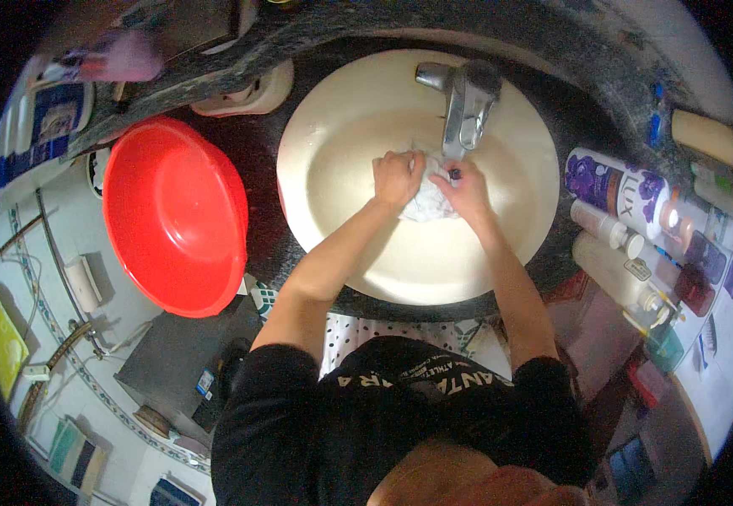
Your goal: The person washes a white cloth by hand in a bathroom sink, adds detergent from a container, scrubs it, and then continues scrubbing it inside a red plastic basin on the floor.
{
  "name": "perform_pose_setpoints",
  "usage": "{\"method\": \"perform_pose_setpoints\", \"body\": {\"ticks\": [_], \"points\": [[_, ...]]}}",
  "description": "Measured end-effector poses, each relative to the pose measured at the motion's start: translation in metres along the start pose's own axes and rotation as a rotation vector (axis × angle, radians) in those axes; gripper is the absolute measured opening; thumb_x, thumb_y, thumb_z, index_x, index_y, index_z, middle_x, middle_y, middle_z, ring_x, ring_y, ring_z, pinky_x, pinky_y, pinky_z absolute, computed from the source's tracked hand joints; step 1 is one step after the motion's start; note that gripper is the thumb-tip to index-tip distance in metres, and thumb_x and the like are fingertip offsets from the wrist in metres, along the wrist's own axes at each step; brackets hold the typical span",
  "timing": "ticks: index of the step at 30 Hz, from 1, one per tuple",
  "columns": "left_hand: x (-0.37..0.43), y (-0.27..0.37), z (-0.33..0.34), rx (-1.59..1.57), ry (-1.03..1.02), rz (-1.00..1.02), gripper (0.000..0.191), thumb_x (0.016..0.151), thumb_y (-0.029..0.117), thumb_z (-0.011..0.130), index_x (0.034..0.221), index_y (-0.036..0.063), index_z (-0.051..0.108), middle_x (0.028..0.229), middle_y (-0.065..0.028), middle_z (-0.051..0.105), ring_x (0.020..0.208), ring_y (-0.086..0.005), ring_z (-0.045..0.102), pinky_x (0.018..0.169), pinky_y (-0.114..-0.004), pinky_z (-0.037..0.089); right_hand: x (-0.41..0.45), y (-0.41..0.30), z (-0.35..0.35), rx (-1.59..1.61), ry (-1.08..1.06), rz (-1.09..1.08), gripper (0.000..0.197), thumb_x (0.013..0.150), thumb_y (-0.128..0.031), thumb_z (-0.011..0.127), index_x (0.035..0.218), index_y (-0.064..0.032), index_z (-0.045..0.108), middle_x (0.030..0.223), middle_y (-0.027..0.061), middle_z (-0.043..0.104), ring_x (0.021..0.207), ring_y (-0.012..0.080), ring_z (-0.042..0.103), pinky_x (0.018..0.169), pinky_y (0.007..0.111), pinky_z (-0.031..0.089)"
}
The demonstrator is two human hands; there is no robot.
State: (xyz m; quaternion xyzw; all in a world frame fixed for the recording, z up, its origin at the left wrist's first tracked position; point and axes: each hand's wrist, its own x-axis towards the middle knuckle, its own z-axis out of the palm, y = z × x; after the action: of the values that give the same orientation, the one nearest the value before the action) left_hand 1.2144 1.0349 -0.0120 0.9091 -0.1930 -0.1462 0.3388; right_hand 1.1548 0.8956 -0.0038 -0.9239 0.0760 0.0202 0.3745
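Over the cream washbasin (341, 272), my left hand (398, 177) grips a bunched white cloth (428, 205) on its left side. My right hand (466, 186) pinches the same cloth on the right, with a small dark piece showing between thumb and fingers. The cloth hangs just in front of the spout of the chrome faucet (468, 107). Whether the faucet is running I cannot tell. The lower edge of the cloth lies against or just above the basin's bowl.
A red plastic basin (177, 215) stands tilted left of the washbasin, on the dark stone counter (259, 240). A soap dish (246, 95) lies behind it. Right of the washbasin are a Lux bottle (616, 190), a small white bottle (600, 224) and a larger pump bottle (613, 265).
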Motion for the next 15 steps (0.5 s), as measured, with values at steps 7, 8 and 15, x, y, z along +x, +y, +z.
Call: {"method": "perform_pose_setpoints", "body": {"ticks": [7, 8, 15], "points": [[-0.066, 0.016, -0.067, 0.028, -0.296, -0.121, 0.052, 0.069, 0.033, 0.057, 0.113, 0.0103, 0.041, 0.121, -0.0213, 0.030, 0.115, -0.0370, 0.022, 0.090, -0.048, 0.026, -0.021, 0.017, 0.030, -0.108, 0.032, 0.523, 0.056, 0.065, -0.025, 0.067, 0.109, 0.0014, 0.046, 0.104, 0.0188, 0.051, 0.096, 0.0305, 0.050, 0.082, 0.036, 0.038], [-0.066, 0.018, -0.056, -0.534, -0.308, -0.424, 0.061, 0.071, 0.040, 0.055, 0.120, 0.0122, 0.033, 0.123, -0.0221, 0.028, 0.118, -0.0376, 0.017, 0.090, -0.051, 0.026, -0.020, 0.015, 0.042, 0.139, 0.027, 0.608, 0.048, 0.065, -0.022, 0.065, 0.104, 0.0012, 0.050, 0.102, 0.0182, 0.052, 0.096, 0.0300, 0.049, 0.082, 0.037, 0.038], [-0.052, -0.044, -0.013, -2.235, -0.808, -0.658, 0.055, 0.080, 0.047, 0.044, 0.115, 0.0045, 0.042, 0.105, -0.0119, 0.051, 0.093, -0.0201, 0.053, 0.078, -0.036, 0.046, -0.056, -0.176, -0.007, 0.187, 0.027, -0.102, 0.024, 0.054, -0.014, 0.066, 0.073, -0.0042, 0.056, 0.080, 0.0073, 0.053, 0.081, 0.0242, 0.049, 0.069, 0.034, 0.042]]}}
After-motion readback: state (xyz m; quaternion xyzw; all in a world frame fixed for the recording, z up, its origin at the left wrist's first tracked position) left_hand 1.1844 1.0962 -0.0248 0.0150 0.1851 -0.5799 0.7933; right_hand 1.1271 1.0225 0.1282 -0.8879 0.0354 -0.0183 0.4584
